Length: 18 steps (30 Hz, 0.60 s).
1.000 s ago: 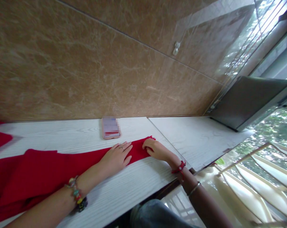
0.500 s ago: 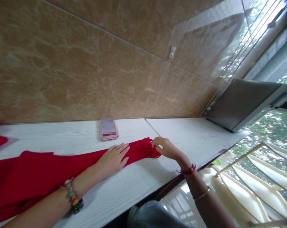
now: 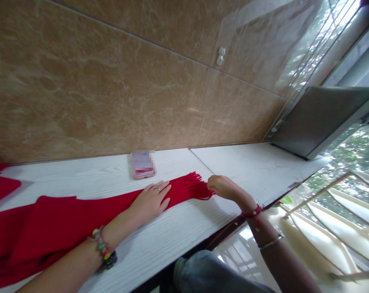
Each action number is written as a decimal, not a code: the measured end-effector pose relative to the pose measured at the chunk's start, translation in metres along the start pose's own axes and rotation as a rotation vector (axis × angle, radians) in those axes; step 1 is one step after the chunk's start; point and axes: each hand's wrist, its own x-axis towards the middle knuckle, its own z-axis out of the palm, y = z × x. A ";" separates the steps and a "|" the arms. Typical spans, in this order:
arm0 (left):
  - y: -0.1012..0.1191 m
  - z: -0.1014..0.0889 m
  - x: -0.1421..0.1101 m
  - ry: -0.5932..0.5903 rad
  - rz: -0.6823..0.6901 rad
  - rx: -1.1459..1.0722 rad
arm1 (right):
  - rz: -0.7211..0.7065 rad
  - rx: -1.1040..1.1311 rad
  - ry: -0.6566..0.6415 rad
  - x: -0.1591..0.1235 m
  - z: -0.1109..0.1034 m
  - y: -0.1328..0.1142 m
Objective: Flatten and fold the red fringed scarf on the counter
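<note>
A long red scarf (image 3: 105, 207) lies folded along the white wood-grain tabletop (image 3: 184, 224), its narrow fringed end pointing right. My left hand (image 3: 150, 201) rests flat on the scarf near that end, fingers stretched out and a ring on one of them. At the tips of the fringe (image 3: 198, 186) is my right hand (image 3: 222, 187), its fingers curled together on the end strands. The fringe strands lie mostly straight, spreading a little. My right fingertips are partly hidden behind the hand.
A phone (image 3: 143, 165) lies behind the scarf, close to the brown tiled wall (image 3: 126, 101). More red cloth (image 3: 3, 185) shows at the far left. A dark grey panel-like object (image 3: 321, 120) stands at the table's right end, beside the window. A cream metal railing (image 3: 330, 228) is at the lower right.
My right hand has slid right from on top of the scarf's end, along the fringe to its tips, and the fringe now shows spread out. My left hand stays in place on the scarf.
</note>
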 end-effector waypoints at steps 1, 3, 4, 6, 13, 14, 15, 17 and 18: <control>-0.001 0.001 0.000 0.009 0.005 0.002 | -0.030 0.025 0.056 0.000 -0.004 -0.005; -0.003 0.003 0.001 0.020 0.011 0.007 | -0.130 0.097 0.160 0.004 -0.007 -0.019; -0.003 0.004 0.001 0.020 0.012 0.009 | -0.179 0.122 0.174 0.007 -0.006 -0.026; -0.003 0.004 0.002 0.017 0.010 0.011 | -0.233 0.126 0.113 0.013 -0.001 -0.037; -0.001 0.001 0.000 0.010 0.003 0.005 | -0.093 0.067 -0.003 0.002 0.018 -0.002; -0.001 0.001 0.000 0.010 0.004 0.004 | -0.060 0.055 -0.002 -0.002 0.017 0.006; -0.001 0.001 0.000 0.012 0.004 0.004 | -0.027 0.040 0.002 -0.006 0.015 0.012; -0.001 0.002 0.000 0.022 0.000 0.001 | 0.016 0.024 0.036 -0.012 0.010 0.018; -0.002 0.003 0.000 0.026 -0.001 -0.002 | 0.015 0.032 0.075 -0.012 0.007 0.018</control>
